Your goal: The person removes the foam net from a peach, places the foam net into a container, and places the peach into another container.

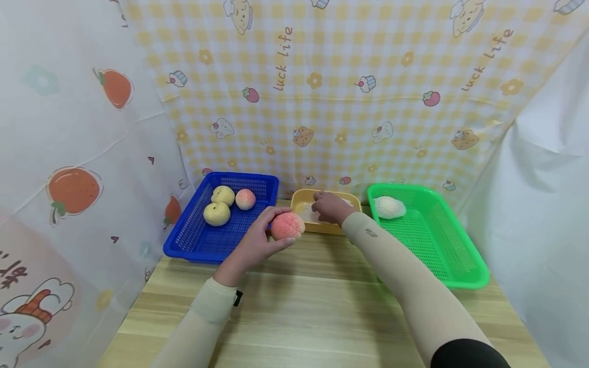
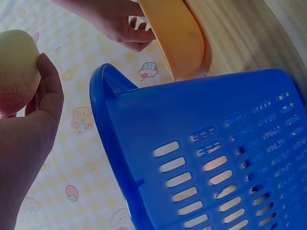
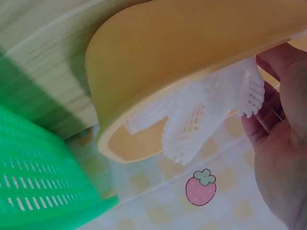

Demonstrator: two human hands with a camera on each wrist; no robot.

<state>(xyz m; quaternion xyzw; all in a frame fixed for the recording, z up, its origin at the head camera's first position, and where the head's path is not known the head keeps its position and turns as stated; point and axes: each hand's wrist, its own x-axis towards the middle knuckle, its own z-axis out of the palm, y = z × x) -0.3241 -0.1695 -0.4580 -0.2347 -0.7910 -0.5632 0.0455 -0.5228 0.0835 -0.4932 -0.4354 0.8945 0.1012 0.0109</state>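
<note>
My left hand (image 1: 258,240) grips a peach (image 1: 287,226), pink on one side and pale on the other, just in front of the blue basket. The left wrist view shows the peach (image 2: 18,72) against the palm, with fingers curled about it. My right hand (image 1: 332,207) reaches into the small yellow basket (image 1: 322,228) at the back middle. White foam fruit nets (image 3: 196,115) lie in that basket and stick up past its rim. In the right wrist view, the end of one net sits between the thumb and fingers of my right hand (image 3: 283,120), which pinch it.
On the left, the blue basket (image 1: 244,240) holds two pale peaches (image 1: 217,213) and a pinker peach (image 1: 245,199). To the right stands a green basket (image 1: 465,255) with a net-wrapped fruit (image 1: 390,207) in its back left corner. A patterned cloth (image 1: 340,112) hangs behind the wooden table (image 1: 303,312).
</note>
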